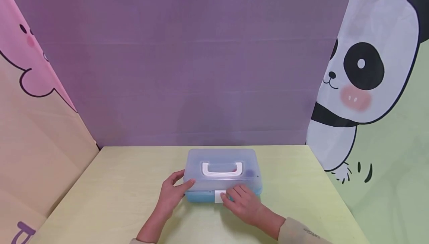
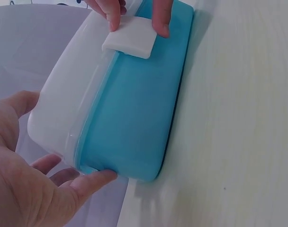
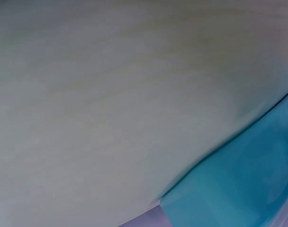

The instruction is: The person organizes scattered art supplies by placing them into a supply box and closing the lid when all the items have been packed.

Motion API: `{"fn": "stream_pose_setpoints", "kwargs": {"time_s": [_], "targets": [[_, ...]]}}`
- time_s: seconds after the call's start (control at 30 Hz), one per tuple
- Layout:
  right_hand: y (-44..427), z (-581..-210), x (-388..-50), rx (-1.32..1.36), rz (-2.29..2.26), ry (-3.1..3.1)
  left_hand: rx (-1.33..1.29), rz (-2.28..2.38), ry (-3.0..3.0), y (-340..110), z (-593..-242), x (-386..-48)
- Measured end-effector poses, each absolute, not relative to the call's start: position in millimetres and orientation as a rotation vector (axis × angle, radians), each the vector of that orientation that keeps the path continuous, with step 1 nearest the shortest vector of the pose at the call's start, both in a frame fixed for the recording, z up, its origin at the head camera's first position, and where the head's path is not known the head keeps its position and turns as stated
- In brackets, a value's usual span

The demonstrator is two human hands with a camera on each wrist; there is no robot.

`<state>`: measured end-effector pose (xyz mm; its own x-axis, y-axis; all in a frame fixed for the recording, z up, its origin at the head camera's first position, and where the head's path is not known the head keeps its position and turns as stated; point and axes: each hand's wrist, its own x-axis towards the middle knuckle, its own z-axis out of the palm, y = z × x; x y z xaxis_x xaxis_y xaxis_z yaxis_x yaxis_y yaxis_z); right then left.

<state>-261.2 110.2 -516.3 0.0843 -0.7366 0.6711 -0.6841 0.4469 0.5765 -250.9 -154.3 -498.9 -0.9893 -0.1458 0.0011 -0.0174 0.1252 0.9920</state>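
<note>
A plastic storage box [image 1: 197, 196] with a blue base and a cloudy translucent lid [image 1: 221, 184] sits on the table, lid down. A white handle [image 1: 222, 174] lies on top, and a white latch [image 1: 218, 196] is at the front middle. My left hand [image 1: 171, 197] holds the box's left end, its thumb and fingers spread around the corner. With finger and thumb my right hand [image 1: 244, 203] pinches the latch; in the left wrist view the latch [image 2: 130, 37] lies between them. The right wrist view catches mostly tabletop and the blue base [image 3: 229, 184].
The pale wooden table [image 1: 134, 177] extends around the box. A purple curtain [image 1: 167, 69] stands behind its back edge, with printed panels at both sides, a panda [image 1: 385, 16] on the right one. Blurred dark and reddish shapes show faintly through the lid.
</note>
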Motion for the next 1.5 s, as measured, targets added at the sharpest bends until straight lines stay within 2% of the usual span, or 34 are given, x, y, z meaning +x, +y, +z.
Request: {"fn": "stream_pose_setpoints", "kwargs": {"time_s": [0.9, 1.5], "targets": [[110, -527, -270, 1.256, -0.225, -1.590, 0.173, -1.998, -2.314, -155, -497, -252], [112, -525, -253, 1.223, -0.139, -1.750, 0.167, -2.009, -2.309, -155, -497, -252]]}}
